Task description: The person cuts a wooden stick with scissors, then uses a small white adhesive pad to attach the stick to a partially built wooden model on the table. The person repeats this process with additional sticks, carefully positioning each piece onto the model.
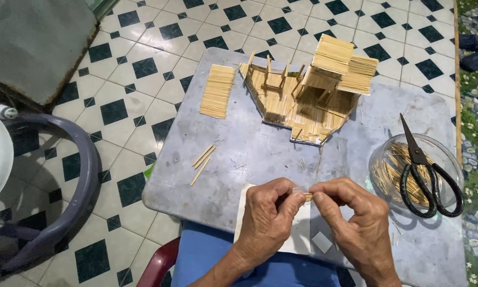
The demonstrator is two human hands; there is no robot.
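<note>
My left hand (268, 212) and my right hand (353, 218) meet over the near edge of the small grey table (239, 154). Between their fingertips they pinch a short, thin wooden stick (308, 196). A white card (300, 236) lies under the hands. Farther back stands a small house model made of thin sticks (316, 87) on a flat stick base. A flat mat of glued sticks (218, 90) lies to its left. Three loose sticks (203, 162) rest on the table left of my hands.
A clear plastic tub (393, 165) full of sticks sits at the right, with black scissors (425, 172) laid across its rim. A small grey square (322, 242) lies on the card. Tiled floor surrounds the table; a grey plastic chair (63, 175) stands at the left.
</note>
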